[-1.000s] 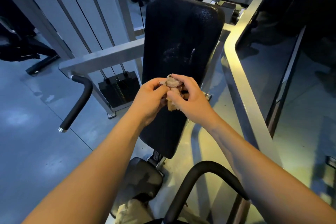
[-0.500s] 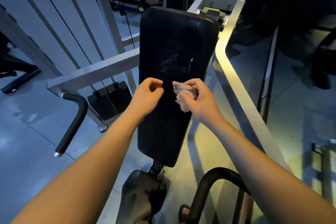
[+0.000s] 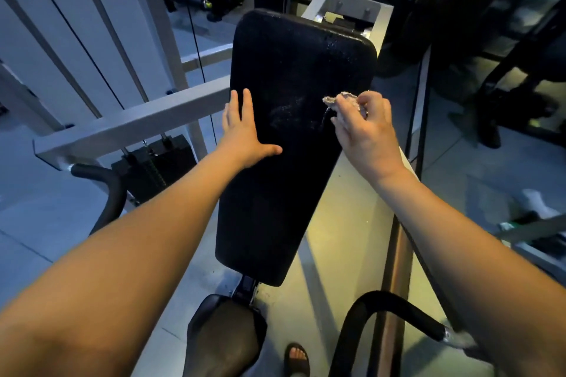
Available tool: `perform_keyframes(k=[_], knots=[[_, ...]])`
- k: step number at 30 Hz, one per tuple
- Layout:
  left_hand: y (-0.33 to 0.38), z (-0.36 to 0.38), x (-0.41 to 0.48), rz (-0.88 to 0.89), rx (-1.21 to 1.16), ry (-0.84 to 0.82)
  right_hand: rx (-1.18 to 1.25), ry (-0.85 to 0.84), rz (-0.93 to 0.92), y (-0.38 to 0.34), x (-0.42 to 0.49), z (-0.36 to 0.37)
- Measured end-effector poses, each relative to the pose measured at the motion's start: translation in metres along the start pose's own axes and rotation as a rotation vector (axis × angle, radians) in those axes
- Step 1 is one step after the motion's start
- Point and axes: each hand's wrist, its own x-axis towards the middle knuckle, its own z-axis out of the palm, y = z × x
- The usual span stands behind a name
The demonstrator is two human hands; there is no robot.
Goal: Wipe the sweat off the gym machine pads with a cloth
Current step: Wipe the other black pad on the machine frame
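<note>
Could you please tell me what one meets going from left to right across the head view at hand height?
White crossbar → left hand, flat on the pad's edge → black back pad → cloth → right hand, pinching it.

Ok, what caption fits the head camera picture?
Left hand flat on the black back pad, right hand pinching a cloth beside the sweat smear.

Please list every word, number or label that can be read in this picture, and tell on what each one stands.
No text here can be read.
Weight stack: faint greenish marks on its side, too small to read.
Back pad: no print or logo visible.
Cloth: no print visible.
</note>
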Motion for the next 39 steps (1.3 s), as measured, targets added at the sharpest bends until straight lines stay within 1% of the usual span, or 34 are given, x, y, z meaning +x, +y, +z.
perform_keyframes(k=[2, 6, 8, 10, 14, 15, 17, 20, 22, 23, 25, 26, 27, 29, 31, 32, 34, 36, 39], knots=[[-0.003, 0.010, 0.008, -0.007, 0.054, -0.029, -0.007, -0.004, -0.038, 0.000, 0.004, -0.003], [-0.004, 0.026, 0.014, -0.021, 0.140, 0.097, 0.001, 0.083, -0.078, 0.002, 0.026, -0.007], [-0.003, 0.031, 0.014, -0.024, 0.171, 0.138, 0.001, 0.059, -0.056, -0.001, 0.028, 0.006], [-0.004, 0.034, 0.016, -0.029, 0.191, 0.151, -0.005, 0.012, -0.040, -0.009, 0.015, 0.023], [-0.006, 0.035, 0.017, -0.028, 0.232, 0.172, -0.097, -0.227, -0.211, -0.023, -0.026, 0.043], [-0.007, 0.034, 0.016, -0.026, 0.239, 0.173, -0.099, -0.251, -0.238, -0.021, -0.024, 0.041], [-0.009, 0.033, 0.015, -0.017, 0.243, 0.166, -0.102, -0.216, -0.238, -0.017, -0.008, 0.030], [-0.009, 0.031, 0.015, -0.015, 0.241, 0.165, -0.093, -0.080, -0.137, -0.010, 0.013, 0.020], [-0.008, 0.031, 0.015, -0.021, 0.245, 0.163, -0.080, -0.048, -0.095, -0.013, 0.004, 0.025], [-0.007, 0.032, 0.015, -0.024, 0.248, 0.164, -0.079, -0.075, -0.130, -0.016, -0.009, 0.030], [-0.006, 0.032, 0.015, -0.035, 0.258, 0.169, -0.078, -0.216, -0.268, -0.020, -0.034, 0.039], [-0.006, 0.032, 0.014, -0.039, 0.263, 0.172, -0.080, -0.291, -0.323, -0.018, -0.038, 0.039], [-0.005, 0.031, 0.014, -0.041, 0.265, 0.175, -0.080, -0.317, -0.346, -0.015, -0.033, 0.036], [-0.005, 0.031, 0.014, -0.039, 0.258, 0.167, -0.098, -0.240, -0.298, -0.010, -0.008, 0.024], [-0.005, 0.031, 0.014, -0.039, 0.256, 0.160, -0.102, -0.069, -0.188, -0.006, 0.021, 0.013], [-0.005, 0.030, 0.013, -0.039, 0.263, 0.161, -0.093, -0.012, -0.129, -0.007, 0.027, 0.012], [-0.005, 0.030, 0.013, -0.041, 0.283, 0.159, -0.099, 0.011, -0.091, -0.012, 0.014, 0.021], [-0.004, 0.029, 0.013, -0.043, 0.302, 0.157, -0.123, -0.071, -0.183, -0.022, -0.018, 0.038], [-0.002, 0.027, 0.012, -0.050, 0.316, 0.155, -0.177, -0.312, -0.337, -0.026, -0.033, 0.042]])
